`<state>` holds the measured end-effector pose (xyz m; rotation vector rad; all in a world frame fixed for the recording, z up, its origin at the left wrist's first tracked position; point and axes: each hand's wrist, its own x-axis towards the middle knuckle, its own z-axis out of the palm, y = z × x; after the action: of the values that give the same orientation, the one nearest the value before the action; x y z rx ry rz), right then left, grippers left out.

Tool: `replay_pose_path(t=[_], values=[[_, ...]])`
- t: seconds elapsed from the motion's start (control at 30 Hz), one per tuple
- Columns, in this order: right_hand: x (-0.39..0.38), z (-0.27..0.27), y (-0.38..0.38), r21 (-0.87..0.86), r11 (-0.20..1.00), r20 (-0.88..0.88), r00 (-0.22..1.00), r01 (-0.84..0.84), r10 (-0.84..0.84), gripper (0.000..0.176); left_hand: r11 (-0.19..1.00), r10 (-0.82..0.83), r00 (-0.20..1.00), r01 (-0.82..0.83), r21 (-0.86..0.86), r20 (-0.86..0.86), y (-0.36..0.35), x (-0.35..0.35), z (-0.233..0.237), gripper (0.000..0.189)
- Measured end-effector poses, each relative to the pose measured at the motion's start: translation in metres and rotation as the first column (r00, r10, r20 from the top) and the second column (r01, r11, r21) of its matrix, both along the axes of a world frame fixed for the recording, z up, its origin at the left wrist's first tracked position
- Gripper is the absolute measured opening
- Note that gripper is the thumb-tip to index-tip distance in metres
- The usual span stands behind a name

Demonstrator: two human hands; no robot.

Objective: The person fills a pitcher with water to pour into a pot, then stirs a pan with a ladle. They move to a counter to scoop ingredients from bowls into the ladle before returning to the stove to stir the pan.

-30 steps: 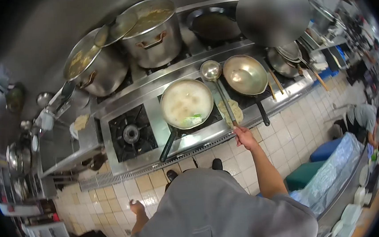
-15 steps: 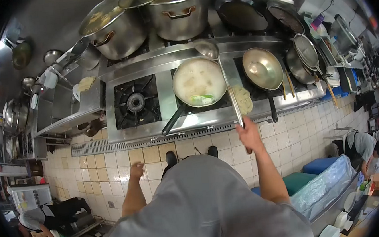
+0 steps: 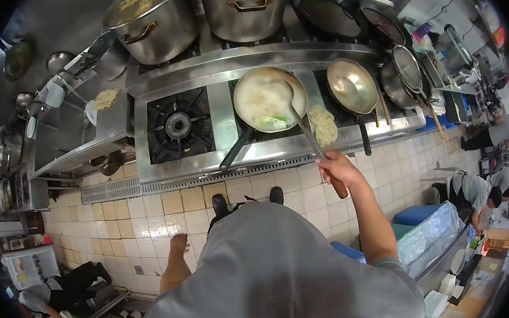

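Observation:
My right hand (image 3: 339, 170) is closed around the handle end of a long ladle (image 3: 307, 132). The ladle's bowl dips into a frying pan (image 3: 243, 110) of pale, foamy liquid on a burner. A few green pieces (image 3: 274, 122) float near the pan's front edge. The pan's black handle (image 3: 236, 149) points toward me, down and left. Well away from the stove, my left hand (image 3: 179, 243) hangs over the floor with loosely bent fingers and nothing in it. A crumpled cloth (image 3: 323, 126) lies on the stove just right of the pan.
A bare burner (image 3: 178, 125) is at the left. Another pan (image 3: 351, 85) sits to the right, beside a strainer (image 3: 407, 68) over a pot. Large stockpots (image 3: 246, 17) stand behind. Co-workers (image 3: 477, 192) are at right and lower left. Plastic-covered bins (image 3: 431, 235) stand behind me at right.
The ladle bowl has come down from behind the pan into its liquid, carried by my right hand. My left hand stays low, and the head view has shifted slightly.

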<state>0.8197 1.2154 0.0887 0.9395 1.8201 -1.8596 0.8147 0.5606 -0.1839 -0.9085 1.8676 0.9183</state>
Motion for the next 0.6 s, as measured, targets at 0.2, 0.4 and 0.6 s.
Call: replay_pose_path(t=[0.2,0.4,0.6], values=[[0.01,0.049,-0.013,-0.34,0.927,0.0,0.986,0.156,-0.166,0.027,0.999,0.005,0.996,-0.009,0.038,0.086,-0.045,0.048,-0.023,0.035],[0.023,0.054,-0.009,-0.288,0.943,-0.03,0.982,0.168,-0.185,0.03,0.985,0.171,0.977,-0.168,0.034,-0.128,-0.006,0.003,0.009,0.039],[0.032,0.047,-0.01,0.136,0.99,-0.088,0.996,0.032,-0.02,0.017,0.988,0.14,0.949,-0.117,0.098,-0.282,0.039,-0.045,0.032,0.043]])
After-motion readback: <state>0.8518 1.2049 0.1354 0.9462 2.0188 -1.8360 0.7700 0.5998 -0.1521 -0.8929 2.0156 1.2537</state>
